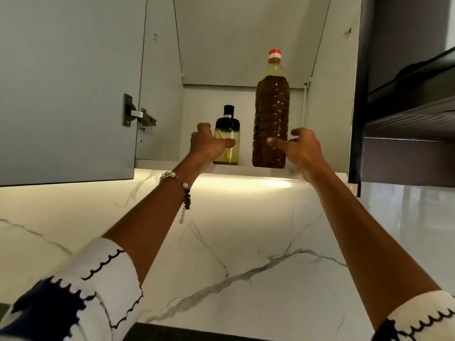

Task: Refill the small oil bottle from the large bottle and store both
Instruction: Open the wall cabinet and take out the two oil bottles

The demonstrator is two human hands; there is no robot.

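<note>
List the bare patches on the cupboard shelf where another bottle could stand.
Free: shelf right of the large bottle up to the side wall; a narrow gap between it and the small bottle. Crowded: left, where the left hand grips the small bottle.

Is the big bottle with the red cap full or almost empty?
Nearly full. Dark oil fills the large bottle up to its shoulder; only the neck under the red cap looks paler.
</note>
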